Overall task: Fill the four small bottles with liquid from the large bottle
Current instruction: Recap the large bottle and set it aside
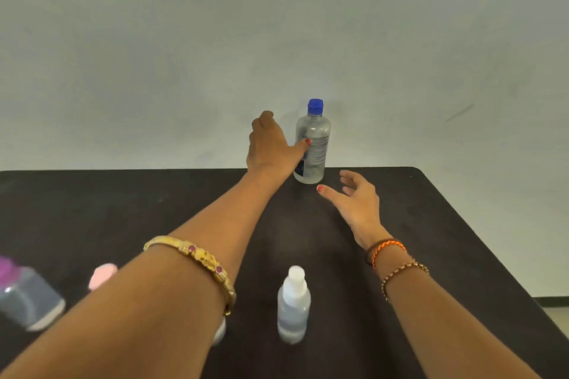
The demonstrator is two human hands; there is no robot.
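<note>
From my remote seat I read the scene from the left edge across. Far to the near-left of my left hand, a blurred clear small bottle with a purple cap [26,295] sits at the frame edge on the dark brown bench [446,224]. Just right of it a pale pink rounded cap [103,275] shows above my left forearm; the bottle beneath it is hidden. A gold bangle with red stones [197,258] circles that forearm, and a sliver of something white [220,331] peeks out under the arm; I cannot tell what it is.

My left hand [271,144] reaches to the far edge of the bench, fingers relaxed and spread, thumb tip touching the side of the large clear plastic bottle with a blue cap [312,144]. I cannot tell whether the fingers touch it. The large bottle stands upright, capped, just right of the left hand and just beyond the right.

Near me, between both forearms and well short of either hand, a small clear spray bottle with a white cap [294,306] stands upright.

My right hand [354,197] hovers open beside the large bottle's base, fingers loosely spread, holding nothing. Orange and brown thread bands and a beaded bracelet [403,274] sit on its wrist.
</note>
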